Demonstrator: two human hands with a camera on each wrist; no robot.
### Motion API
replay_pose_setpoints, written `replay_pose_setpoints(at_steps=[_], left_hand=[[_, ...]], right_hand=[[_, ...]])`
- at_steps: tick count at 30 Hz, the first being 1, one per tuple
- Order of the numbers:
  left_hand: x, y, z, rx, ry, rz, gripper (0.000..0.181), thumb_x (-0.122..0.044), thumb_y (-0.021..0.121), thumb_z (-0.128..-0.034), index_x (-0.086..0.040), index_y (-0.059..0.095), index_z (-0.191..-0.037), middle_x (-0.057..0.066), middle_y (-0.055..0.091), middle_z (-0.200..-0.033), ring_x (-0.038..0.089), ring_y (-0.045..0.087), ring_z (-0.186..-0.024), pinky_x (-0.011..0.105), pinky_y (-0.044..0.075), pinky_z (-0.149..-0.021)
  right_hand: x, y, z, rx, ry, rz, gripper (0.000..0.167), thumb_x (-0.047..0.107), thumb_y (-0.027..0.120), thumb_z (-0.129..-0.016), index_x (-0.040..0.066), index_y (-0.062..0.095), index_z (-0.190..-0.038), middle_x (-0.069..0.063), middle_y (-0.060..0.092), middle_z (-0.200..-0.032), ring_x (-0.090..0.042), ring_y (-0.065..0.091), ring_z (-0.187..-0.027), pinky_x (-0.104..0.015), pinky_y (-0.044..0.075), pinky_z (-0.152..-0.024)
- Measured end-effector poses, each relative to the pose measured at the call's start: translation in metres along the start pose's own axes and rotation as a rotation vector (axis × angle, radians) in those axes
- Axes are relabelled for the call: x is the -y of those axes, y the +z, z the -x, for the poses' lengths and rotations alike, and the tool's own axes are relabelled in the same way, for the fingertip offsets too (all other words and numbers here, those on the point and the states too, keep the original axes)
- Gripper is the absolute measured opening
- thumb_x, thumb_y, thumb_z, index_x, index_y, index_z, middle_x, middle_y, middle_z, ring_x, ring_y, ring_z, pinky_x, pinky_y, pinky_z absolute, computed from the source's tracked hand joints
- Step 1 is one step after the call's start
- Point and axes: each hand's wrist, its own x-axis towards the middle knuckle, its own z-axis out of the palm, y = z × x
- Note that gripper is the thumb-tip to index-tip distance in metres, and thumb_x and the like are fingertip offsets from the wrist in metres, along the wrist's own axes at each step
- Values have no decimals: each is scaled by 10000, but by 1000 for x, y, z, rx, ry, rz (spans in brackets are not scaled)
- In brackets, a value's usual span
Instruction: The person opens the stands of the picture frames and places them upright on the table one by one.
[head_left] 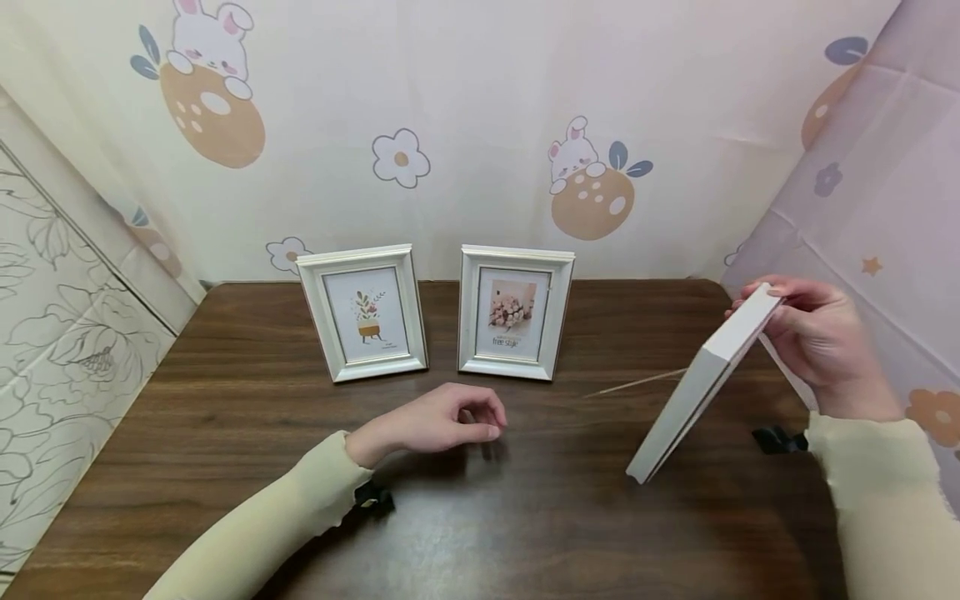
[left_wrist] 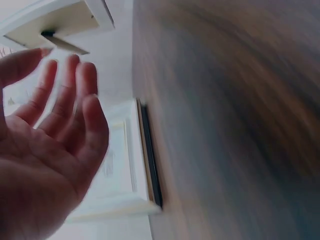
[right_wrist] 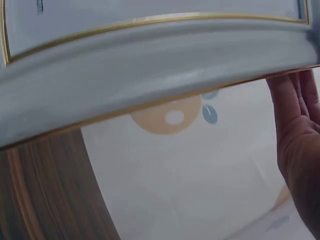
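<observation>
A white picture frame (head_left: 697, 392) is held tilted above the right part of the table by my right hand (head_left: 828, 342), which grips its upper end. Its thin back leg (head_left: 641, 382) sticks out to the left. In the right wrist view, the moulded border (right_wrist: 150, 60) with gold edging crosses the top. My left hand (head_left: 442, 417) hovers near the table's middle, fingers loosely curled around nothing. Two more white frames stand behind it: one with a potted plant picture (head_left: 366, 317), the other with a flower picture (head_left: 512, 315).
The dark wooden table (head_left: 510, 533) reaches back to a pale curtain (head_left: 480, 100) printed with rabbits and flowers. A panel with line-drawn flowers (head_left: 60, 358) stands along the left side. Dark straps (head_left: 372, 500) show at the wrists.
</observation>
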Motion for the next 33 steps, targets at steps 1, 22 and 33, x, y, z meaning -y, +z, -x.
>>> replay_pose_setpoints(at_steps=[1,22,33], left_hand=[[2,-3,4,-17,-14,-17,124,-191,648,-981,-101,662,-1065,-85,668,-931,104,630,-890,305,523,-805],[31,-50,62,-299,-158,-50,122,-166,650,-978,-52,665,-1020,88,657,-887,192,610,-831,293,508,-733],[39,-62,76,-359,-199,-36,124,-135,635,-985,-20,657,-1026,163,654,-910,263,646,-836,329,542,-735]], right_hand=[[2,-1,2,-37,-9,29,264,-322,459,-865,-262,563,-1100,-366,618,-1157,-435,651,-1037,-424,553,-881],[10,-8,2,-626,-6,405,266,-287,576,-831,-160,690,-1035,-185,737,-925,-210,736,-817,-280,583,-669],[6,-17,-6,-854,-10,489,267,-240,708,-761,-106,727,-991,-121,739,-855,-161,730,-762,-268,581,-616]])
